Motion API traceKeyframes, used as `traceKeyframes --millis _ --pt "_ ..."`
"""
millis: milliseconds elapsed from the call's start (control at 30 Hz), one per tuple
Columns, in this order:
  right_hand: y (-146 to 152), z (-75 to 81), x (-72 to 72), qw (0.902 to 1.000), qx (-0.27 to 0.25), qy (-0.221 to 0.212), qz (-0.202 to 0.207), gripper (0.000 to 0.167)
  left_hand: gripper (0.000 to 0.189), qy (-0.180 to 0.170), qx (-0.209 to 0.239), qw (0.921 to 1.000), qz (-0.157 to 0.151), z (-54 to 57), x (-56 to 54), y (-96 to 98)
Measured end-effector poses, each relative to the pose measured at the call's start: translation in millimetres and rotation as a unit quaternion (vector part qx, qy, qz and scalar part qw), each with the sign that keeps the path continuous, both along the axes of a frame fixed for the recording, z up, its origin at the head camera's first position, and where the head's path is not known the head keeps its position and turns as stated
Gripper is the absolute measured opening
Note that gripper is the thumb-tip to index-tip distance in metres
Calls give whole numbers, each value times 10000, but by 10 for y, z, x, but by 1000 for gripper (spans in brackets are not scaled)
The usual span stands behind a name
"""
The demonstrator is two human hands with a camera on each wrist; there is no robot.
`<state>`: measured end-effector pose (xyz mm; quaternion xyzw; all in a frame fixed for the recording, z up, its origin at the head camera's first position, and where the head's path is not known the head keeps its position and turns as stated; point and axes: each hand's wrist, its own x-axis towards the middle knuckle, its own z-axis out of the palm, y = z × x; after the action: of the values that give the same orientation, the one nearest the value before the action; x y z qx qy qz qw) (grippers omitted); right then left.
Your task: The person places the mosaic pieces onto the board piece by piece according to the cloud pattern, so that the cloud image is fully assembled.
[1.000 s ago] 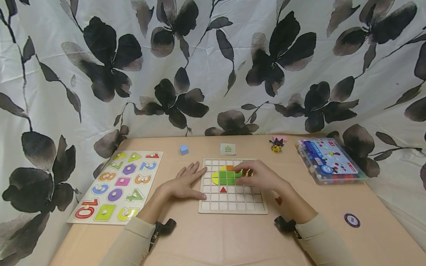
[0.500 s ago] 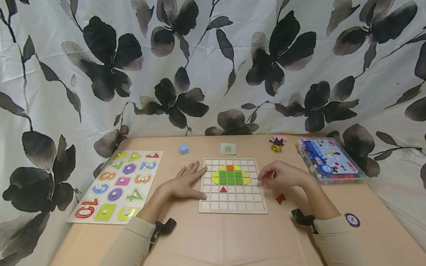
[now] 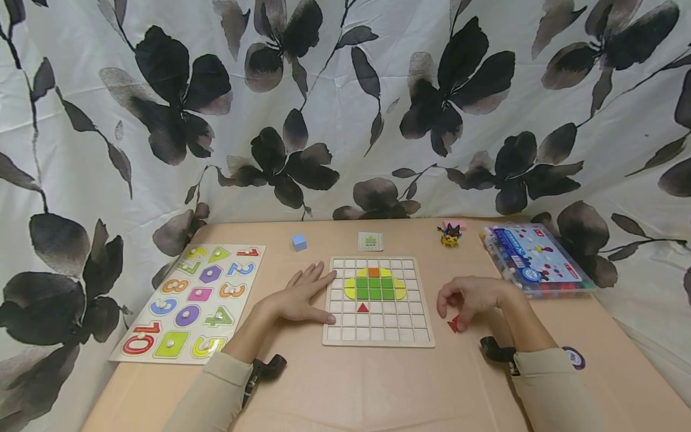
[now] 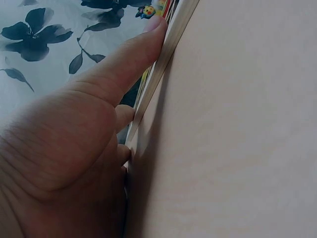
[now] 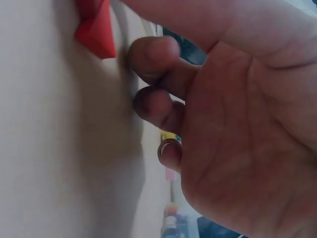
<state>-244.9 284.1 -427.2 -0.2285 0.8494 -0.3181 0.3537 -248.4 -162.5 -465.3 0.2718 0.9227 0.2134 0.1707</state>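
My left hand (image 3: 299, 297) lies spread along the left edge of the white gridded board (image 3: 378, 332), thumb and fingertips touching its rim. On the board, green squares (image 3: 375, 288) sit between yellow rounded pieces (image 3: 349, 288), below an orange square (image 3: 373, 272). A lone red triangle (image 3: 363, 308) lies lower down. To the board's right, my right hand (image 3: 475, 300) hovers low with fingers loosely curled, its thumb close to small red triangular pieces (image 3: 452, 324) on the table. In the right wrist view the red pieces (image 5: 99, 34) sit beside the fingers, partly cut off by the frame.
At left lies a number-and-shape puzzle board (image 3: 189, 294). Behind the grid stand a blue cube (image 3: 299, 242), a small pattern card (image 3: 370, 242) and a yellow-and-black figurine (image 3: 449, 235). A clear plastic box (image 3: 540, 261) is at right, with a purple disc (image 3: 574, 357) nearer.
My right hand has left the board, uncovering a yellow piece on the right of the green squares, and has moved right and nearer to the red pieces. The left hand has stayed put.
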Motion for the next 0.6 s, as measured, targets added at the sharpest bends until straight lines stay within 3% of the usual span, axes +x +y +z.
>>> traceKeyframes --millis 267,467,600 --pt "-29 -48 6 9978 389 382 -374 33 113 16 -25 10000 -9 2 7 -3" --pt "-29 -76 -14 9980 76 563 -279 23 113 -14 -30 10000 9 4 6 1" --pt "-19 -93 -42 9983 -257 460 -244 20 112 10 -1 10000 -21 5 3 6"
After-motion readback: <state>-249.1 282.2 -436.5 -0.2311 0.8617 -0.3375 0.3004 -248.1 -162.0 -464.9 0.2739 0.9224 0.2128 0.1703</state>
